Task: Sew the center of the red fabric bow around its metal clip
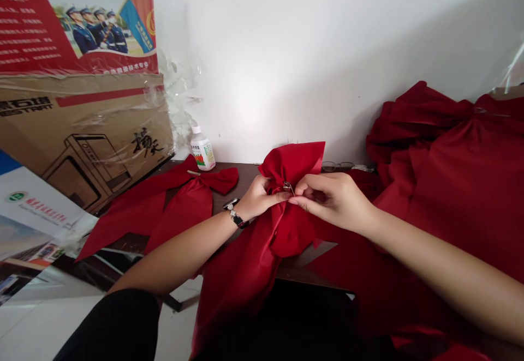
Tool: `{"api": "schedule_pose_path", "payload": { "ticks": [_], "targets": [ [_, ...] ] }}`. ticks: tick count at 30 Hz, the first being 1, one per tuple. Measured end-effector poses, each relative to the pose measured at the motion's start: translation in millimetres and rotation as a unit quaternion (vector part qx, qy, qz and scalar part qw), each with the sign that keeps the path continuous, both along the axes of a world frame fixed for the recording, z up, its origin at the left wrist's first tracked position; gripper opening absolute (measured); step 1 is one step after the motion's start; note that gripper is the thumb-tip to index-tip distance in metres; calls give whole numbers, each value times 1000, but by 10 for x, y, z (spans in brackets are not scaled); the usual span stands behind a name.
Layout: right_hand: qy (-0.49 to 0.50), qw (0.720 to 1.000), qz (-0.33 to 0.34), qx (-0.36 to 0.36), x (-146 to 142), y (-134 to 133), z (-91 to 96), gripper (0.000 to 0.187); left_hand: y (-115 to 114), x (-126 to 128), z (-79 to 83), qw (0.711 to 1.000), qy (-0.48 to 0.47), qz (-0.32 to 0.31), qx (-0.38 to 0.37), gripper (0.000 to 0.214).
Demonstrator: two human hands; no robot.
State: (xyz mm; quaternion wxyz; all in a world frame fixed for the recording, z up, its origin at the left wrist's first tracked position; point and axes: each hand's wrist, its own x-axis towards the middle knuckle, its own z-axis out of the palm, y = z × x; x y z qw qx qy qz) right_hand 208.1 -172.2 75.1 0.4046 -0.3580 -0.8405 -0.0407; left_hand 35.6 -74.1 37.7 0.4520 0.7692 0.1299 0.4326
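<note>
A red cloth bow [292, 167] is held up over the dark table's edge, its tails hanging down toward me. My left hand [258, 196], with a watch on the wrist, pinches the gathered middle of the bow from the left. My right hand [327, 197] is closed from the right, its fingertips on a small metal safety pin [287, 187] at the knot. Both hands meet at the knot.
A finished red bow [192, 192] lies on the dark table [245, 174] at left. A small white bottle [202, 148] stands by the wall, glasses [338, 165] behind the hands. A cardboard box [82, 132] and posters lean at left; a heap of red cloth [450, 170] fills the right.
</note>
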Motion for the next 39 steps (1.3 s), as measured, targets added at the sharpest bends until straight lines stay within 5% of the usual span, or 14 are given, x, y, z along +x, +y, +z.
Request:
{"api": "schedule_pose_path", "payload": {
  "ticks": [6, 11, 16, 19, 32, 39],
  "targets": [
    [89, 995, 3, -45, 18, 61, -30, 30, 53, 2, -6, 999, -7, -23, -32, 48],
    [207, 975, 24, -80, 70, 166, 40, 21, 71, -35, 25, 992, 11, -99, -74, 42],
    [260, 916, 136, -275, 122, 267, 37, 32, 65, -27, 38, 986, 58, -140, -71, 43],
    [283, 888, 168, -320, 119, 288, -6, 37, 73, -19, 22, 982, 75, -153, -76, 41],
    [295, 830, 160, -445, 106, 302, -53, 31, 129, -7, -17, 983, 116, -145, -3, 37],
    [238, 840, 192, -448, 167, 312, -26, 31, 111, -4, -16, 980, 123, -155, -12, 36]
  ]
}}
